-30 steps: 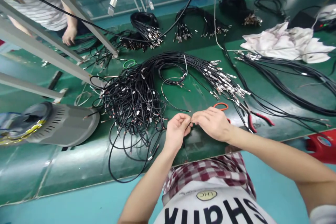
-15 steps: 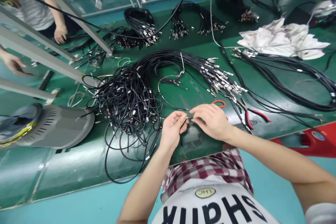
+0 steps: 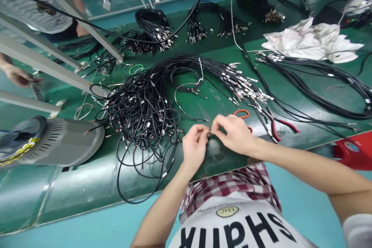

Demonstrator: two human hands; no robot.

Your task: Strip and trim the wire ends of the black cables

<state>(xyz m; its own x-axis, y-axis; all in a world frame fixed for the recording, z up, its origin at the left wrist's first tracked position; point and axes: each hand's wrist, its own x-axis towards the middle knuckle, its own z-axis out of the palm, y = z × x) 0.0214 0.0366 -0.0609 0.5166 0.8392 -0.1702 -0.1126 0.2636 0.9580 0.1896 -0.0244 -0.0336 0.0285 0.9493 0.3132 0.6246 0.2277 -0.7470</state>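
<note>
My left hand [image 3: 195, 145] is closed in a pinch on a black cable, whose held part is mostly hidden by the fingers. My right hand [image 3: 232, 133] meets it from the right, thumb and fingertips pinched at the tip of the same cable. To the left lies a tangled heap of black cables [image 3: 142, 104], their loose ends running towards my left hand. The heap continues into a tied bundle with silver metal terminals [image 3: 247, 87]. Orange-handled scissors [image 3: 241, 114] lie partly hidden behind my right hand, with red-handled pliers [image 3: 281, 124] farther right.
A grey machine [image 3: 66, 139] stands at the left by a metal frame. Cable coils [image 3: 328, 85] and a white cloth [image 3: 314, 40] lie at the right. Behind the frame are a co-worker's body and hand [image 3: 19, 75]. A red stool [image 3: 353, 153] is at the right table edge.
My right hand has moved slightly left and its spread fingers have closed to a pinch at the cable tip by my left fingers. The co-worker's hands have shifted.
</note>
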